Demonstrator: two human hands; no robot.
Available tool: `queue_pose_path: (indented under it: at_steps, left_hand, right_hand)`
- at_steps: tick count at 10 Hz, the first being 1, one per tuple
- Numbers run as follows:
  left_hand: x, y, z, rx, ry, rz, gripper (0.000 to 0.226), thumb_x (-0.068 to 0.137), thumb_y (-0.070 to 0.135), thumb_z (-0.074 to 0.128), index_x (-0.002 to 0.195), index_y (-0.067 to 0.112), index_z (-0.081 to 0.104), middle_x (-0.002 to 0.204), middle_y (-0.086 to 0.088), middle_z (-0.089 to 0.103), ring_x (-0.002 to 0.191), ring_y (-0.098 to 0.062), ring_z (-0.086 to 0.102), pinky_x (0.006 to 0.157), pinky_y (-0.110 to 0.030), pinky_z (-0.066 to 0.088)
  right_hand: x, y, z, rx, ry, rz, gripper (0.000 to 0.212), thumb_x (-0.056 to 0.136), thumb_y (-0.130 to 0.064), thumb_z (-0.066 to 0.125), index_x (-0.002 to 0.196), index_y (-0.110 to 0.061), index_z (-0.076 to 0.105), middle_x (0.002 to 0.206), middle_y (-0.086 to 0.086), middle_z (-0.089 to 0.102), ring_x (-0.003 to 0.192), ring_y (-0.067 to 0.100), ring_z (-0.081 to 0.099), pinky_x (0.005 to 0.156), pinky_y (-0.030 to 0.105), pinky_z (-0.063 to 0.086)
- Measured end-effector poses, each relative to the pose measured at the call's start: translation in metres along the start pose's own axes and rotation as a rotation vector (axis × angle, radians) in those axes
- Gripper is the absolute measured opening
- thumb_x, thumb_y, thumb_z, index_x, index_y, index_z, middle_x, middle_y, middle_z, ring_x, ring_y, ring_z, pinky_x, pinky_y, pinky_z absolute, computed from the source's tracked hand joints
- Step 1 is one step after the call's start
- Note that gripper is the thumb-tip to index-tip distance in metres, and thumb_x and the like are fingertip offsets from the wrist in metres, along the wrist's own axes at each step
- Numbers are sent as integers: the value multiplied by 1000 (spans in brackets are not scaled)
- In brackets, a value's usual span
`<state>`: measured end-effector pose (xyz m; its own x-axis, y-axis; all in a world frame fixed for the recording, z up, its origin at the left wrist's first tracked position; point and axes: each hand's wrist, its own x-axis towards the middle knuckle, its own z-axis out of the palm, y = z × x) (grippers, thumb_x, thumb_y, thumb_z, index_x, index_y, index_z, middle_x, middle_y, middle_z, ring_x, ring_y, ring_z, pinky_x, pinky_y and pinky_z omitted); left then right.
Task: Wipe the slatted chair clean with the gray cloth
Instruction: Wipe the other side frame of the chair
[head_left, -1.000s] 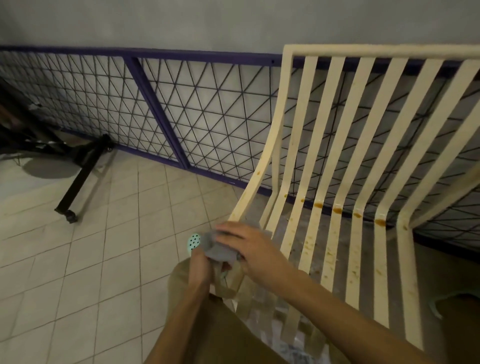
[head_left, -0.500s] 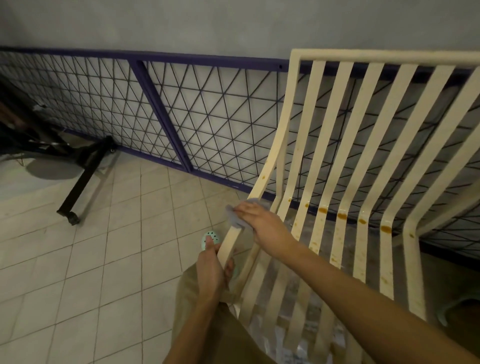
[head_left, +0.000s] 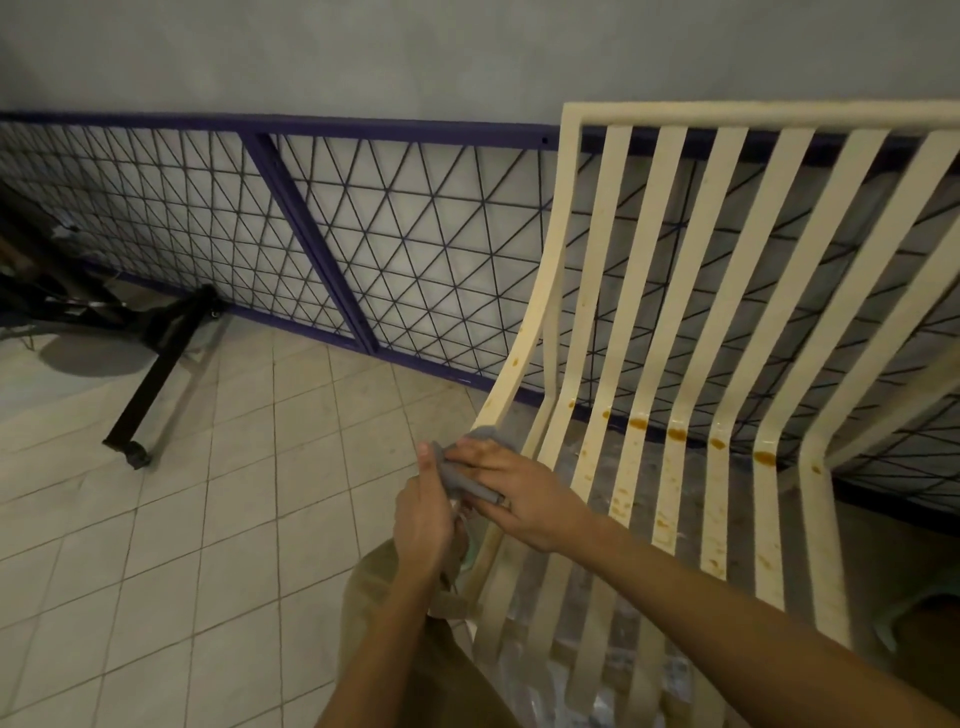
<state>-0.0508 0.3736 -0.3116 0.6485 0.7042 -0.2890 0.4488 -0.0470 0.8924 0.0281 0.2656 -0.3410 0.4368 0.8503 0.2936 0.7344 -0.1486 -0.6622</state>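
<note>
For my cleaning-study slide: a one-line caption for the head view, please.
Both hands, left hand and right hand, hold the gray cloth against the stained cream slatted chair's left frame edge.

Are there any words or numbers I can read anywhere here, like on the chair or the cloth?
None: no words or numbers show.
chair: only orange-brown stains.
cloth: plain gray, held in both hands.
wall and floor tiles: no writing.

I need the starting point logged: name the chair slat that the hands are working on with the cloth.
The outermost slat on the chair's left edge: the gray cloth lies against it, held by both the left hand and right hand. The other slats are untouched.
</note>
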Motion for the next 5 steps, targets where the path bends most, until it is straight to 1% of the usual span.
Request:
queue_pose_path:
  at_steps: [1,2,3,4,5]
  left_hand:
    - [-3,3,-4,121,-19,62,95,68,89,7,87,16,64,77,-14,66,75,-30,66,77,-45,55]
    - [13,-17,-4,289,-98,166,156,32,103,-10,128,-3,53,107,-31,63,99,-46,61,87,-52,50]
    - [-2,1,-2,214,-24,78,100,67,86,3,88,11,65,78,-15,66,82,-37,66,72,-38,52]
    - [7,-6,3,93,-11,5,62,84,68,17,78,23,59,77,-9,69,73,-19,67,71,-32,53]
    - [30,-4,-1,-206,-250,-260,72,92,69,22,117,13,59,125,-13,61,114,-27,61,99,-39,44]
  right_hand:
    - [12,19,-6,-83,39,-7,32,96,-19,53,125,-10,62,135,6,55,128,21,45,108,41,36]
    - [16,28,1,-113,88,83,34,95,-20,52,128,-12,59,137,3,52,130,19,43,110,42,35]
    - [9,2,19,10,165,207,43,93,-17,49,135,-9,53,146,7,43,140,18,31,118,35,24]
    - [-7,-25,31,199,154,194,49,95,-20,40,140,-2,45,152,13,34,143,15,19,118,15,7]
    - [-12,-10,27,80,85,112,46,98,-27,39,143,-17,45,154,1,34,146,12,19,120,28,14]
